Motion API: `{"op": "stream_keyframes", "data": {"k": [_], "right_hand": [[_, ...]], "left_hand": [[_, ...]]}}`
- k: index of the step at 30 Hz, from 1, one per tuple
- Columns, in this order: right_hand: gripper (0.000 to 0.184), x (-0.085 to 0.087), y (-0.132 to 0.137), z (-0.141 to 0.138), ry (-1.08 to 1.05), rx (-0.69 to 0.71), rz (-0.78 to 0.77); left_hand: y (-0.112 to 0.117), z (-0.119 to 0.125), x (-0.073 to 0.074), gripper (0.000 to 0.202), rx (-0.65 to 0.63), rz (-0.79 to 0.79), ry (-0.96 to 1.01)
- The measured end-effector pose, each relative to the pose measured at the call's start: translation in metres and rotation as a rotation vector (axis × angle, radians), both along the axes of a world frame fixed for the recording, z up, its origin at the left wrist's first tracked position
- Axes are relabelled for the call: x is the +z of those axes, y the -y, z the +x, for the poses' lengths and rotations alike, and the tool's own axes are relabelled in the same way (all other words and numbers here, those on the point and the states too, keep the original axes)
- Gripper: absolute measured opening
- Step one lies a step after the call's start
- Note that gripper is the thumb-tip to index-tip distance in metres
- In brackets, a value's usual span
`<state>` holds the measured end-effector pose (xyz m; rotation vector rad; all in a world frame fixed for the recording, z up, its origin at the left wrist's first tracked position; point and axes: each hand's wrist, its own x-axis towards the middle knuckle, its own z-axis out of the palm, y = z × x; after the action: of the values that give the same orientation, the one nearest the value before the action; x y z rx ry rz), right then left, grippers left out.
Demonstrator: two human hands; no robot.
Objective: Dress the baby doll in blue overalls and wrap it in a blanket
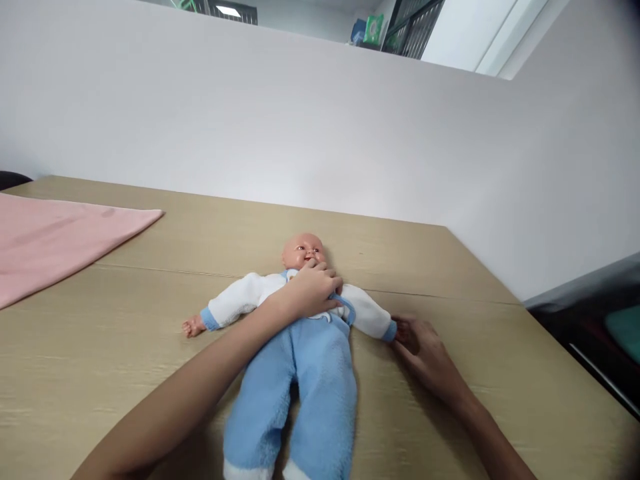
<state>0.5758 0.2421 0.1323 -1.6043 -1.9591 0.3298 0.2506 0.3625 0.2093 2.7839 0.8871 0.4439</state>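
Note:
A baby doll (pixel 323 373) lies on its back on the table, its head away from me and its arms spread wide. It wears a white and light-blue fleecy outfit with blue cuffs. Across its upper chest, just below the chin, my left hand (pixel 316 288) rests with bent fingers gripping the front of the outfit. My right hand (pixel 423 347) is closed around the doll's hand at the right-side cuff, mostly hiding that small hand. On the other side, the doll's bare hand (pixel 193 326) lies free on the tabletop.
A pink cloth (pixel 65 240) is spread on the wooden table (pixel 125 373) at the left. A pale partition wall (pixel 280 120) rises behind the table and along its right side. Beyond the right edge sits a dark object (pixel 575 333), partly in view.

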Motion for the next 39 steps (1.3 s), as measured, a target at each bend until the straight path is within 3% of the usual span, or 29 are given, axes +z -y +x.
{"op": "stream_keyframes", "data": {"k": [3,7,11,15,18,21,25,27,32,39], "right_hand": [[0.028,0.017,-0.001,-0.007,-0.142,-0.014,0.051],[0.033,0.04,-0.013,-0.023,-0.277,0.001,0.131],[0.036,0.054,-0.038,-0.061,-0.32,-0.008,0.096],[0.026,0.054,-0.052,-0.103,-0.35,0.216,0.045],[0.011,0.054,-0.044,-0.12,-0.313,0.348,0.083],[0.012,0.052,-0.029,-0.124,-0.453,0.354,0.02],[0.029,0.037,-0.024,-0.124,-0.93,0.158,-0.236],[0.039,0.028,-0.028,-0.123,-1.029,0.001,-0.306],[0.044,0.017,-0.038,-0.121,-0.906,-0.206,-0.187],[0.05,0.01,-0.069,-0.126,-0.876,-0.19,-0.25]], "left_hand": [[-0.014,0.006,-0.008,0.021,-0.116,-0.045,0.049],[-0.011,-0.004,-0.003,0.023,-0.337,-0.225,0.298],[-0.002,-0.011,0.005,0.021,-0.401,-0.267,0.396],[0.0,-0.012,0.003,0.018,-0.428,-0.422,0.62],[-0.003,-0.012,-0.001,0.026,-0.357,-0.603,0.763],[-0.007,-0.012,-0.005,0.03,-0.199,-0.601,0.79],[-0.01,-0.007,-0.009,0.024,-0.142,-0.361,0.645],[-0.01,-0.004,-0.011,0.021,-0.158,-0.309,0.536],[-0.012,0.001,-0.018,0.013,-0.095,-0.313,0.41],[-0.013,0.003,-0.025,0.012,0.048,-0.356,0.439]]}}
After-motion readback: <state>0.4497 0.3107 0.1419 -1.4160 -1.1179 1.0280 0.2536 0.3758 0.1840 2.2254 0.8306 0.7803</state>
